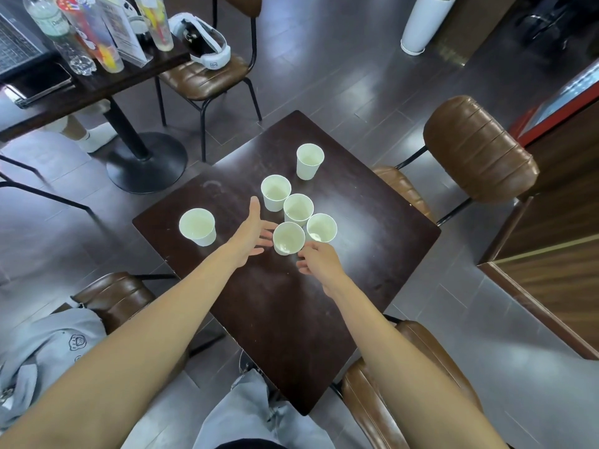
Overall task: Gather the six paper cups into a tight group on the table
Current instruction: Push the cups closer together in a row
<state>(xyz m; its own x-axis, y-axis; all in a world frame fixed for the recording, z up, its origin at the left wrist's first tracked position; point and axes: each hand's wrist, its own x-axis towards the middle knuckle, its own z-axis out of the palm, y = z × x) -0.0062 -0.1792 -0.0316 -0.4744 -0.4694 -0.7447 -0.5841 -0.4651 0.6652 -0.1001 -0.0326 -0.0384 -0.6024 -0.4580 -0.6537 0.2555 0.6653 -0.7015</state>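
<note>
The dark square worktop [372, 254] stands turned at an angle, with brown padded chairs [479, 150] around it on a grey tiled floor. A second table [97, 82] at upper left carries bottles, a clear sign holder and a laptop; a white headset [207, 43] lies on the chair beside it.

Both bare forearms reach in from the lower edge. The left hand [251, 233] hovers palm-inward just left of the cluster, its fingers [264, 236] spread and loose, thumb raised, gripping nothing. The right hand [319, 260] sits just below the cluster; its fingers [308, 249] are lightly curled, with the tips at the base of the nearest cup. Whether they touch it cannot be told.

Six white paper cups stand upright and empty. Four form a tight cluster at the worktop centre, rims touching or nearly so: nearest cup [288, 238], right cup [321, 227], middle cup [298, 209], far cluster cup [276, 192]. The left cup [197, 226] stands well apart near the left corner. The far cup [310, 161] stands apart beyond the cluster.
</note>
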